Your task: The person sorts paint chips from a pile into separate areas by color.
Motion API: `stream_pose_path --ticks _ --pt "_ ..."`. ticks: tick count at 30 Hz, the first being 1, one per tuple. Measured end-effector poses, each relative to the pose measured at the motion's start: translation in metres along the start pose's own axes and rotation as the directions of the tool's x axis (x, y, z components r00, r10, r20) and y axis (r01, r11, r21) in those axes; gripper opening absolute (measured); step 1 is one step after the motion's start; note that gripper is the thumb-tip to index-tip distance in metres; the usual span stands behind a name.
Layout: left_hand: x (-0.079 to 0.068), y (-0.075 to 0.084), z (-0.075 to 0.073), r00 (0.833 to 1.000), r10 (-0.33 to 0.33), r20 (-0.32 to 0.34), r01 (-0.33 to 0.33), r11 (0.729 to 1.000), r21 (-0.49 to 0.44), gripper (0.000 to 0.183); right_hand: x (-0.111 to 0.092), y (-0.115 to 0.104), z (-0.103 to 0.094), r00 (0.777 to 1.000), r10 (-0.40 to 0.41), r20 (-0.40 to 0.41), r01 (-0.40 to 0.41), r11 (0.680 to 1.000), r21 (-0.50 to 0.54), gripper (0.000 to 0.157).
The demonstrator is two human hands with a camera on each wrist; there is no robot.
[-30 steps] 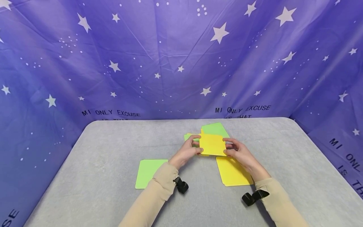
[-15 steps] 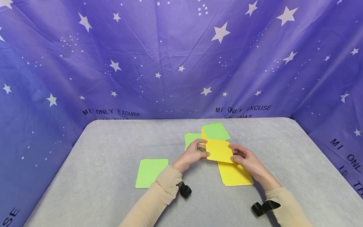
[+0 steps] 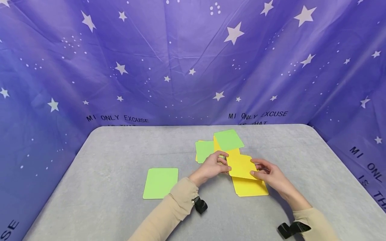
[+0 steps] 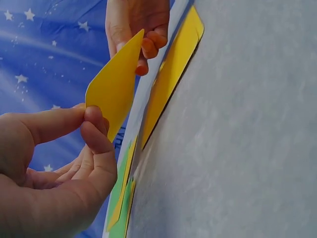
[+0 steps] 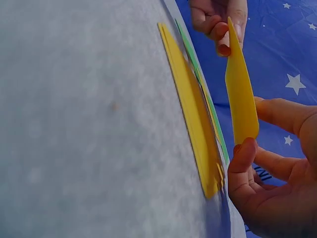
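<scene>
A square yellow card (image 3: pixel 241 166) is held in the air between both hands. My left hand (image 3: pixel 212 165) pinches its left edge between thumb and fingers, and my right hand (image 3: pixel 275 175) pinches the right edge the same way. In the left wrist view the yellow card (image 4: pixel 114 84) is seen nearly edge-on, apart from the table. Just below it lies a yellow stack of cards (image 3: pixel 250 188), its far part hidden by the held card. The right wrist view shows several layers in that yellow stack (image 5: pixel 188 119).
A green card (image 3: pixel 161 183) lies at the left, near my left forearm. Farther back are a green card (image 3: pixel 204 151) over yellow and another green card (image 3: pixel 229 140) overlapping a yellow one. The grey table (image 3: pixel 120 154) ends at a starry purple curtain (image 3: pixel 169 67).
Both hands have moved right and toward me with the yellow card, from over the back cards to over the yellow stack. The back green and yellow cards are more uncovered.
</scene>
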State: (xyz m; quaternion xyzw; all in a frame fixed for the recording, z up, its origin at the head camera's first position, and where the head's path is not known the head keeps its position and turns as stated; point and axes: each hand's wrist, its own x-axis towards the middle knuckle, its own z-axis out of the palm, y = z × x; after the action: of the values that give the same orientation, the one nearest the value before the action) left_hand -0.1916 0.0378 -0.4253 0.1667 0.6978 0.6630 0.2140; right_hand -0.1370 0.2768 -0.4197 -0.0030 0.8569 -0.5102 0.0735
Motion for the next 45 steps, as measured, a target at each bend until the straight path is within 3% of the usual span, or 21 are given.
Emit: stream_pose_path --ticks 7,14,23,34,45 --pt "-0.004 0.000 0.011 0.999 0.000 0.047 -0.003 0.998 0.055 0.047 -0.008 0.004 -0.006 1.000 0.022 0.020 -0.021 0.998 -0.062 0.058" --pt "-0.007 -0.004 0.019 0.996 -0.032 0.082 0.017 0.986 0.168 0.049 -0.014 0.007 -0.011 0.997 0.025 0.070 -0.019 0.996 -0.093 0.057" --pt "-0.009 -0.004 0.024 0.985 -0.068 0.158 0.035 0.979 0.202 0.042 -0.019 0.010 -0.018 0.995 0.000 0.095 0.015 0.988 -0.153 0.057" --pt "-0.010 -0.003 0.007 0.975 -0.050 0.215 0.023 0.992 0.126 0.029 -0.018 0.015 -0.017 0.992 -0.075 0.099 0.094 0.974 -0.204 0.052" --pt "-0.006 0.001 -0.013 0.993 -0.057 0.108 0.047 0.995 0.092 0.027 -0.010 0.007 -0.016 0.995 -0.079 0.057 0.088 0.982 -0.165 0.045"
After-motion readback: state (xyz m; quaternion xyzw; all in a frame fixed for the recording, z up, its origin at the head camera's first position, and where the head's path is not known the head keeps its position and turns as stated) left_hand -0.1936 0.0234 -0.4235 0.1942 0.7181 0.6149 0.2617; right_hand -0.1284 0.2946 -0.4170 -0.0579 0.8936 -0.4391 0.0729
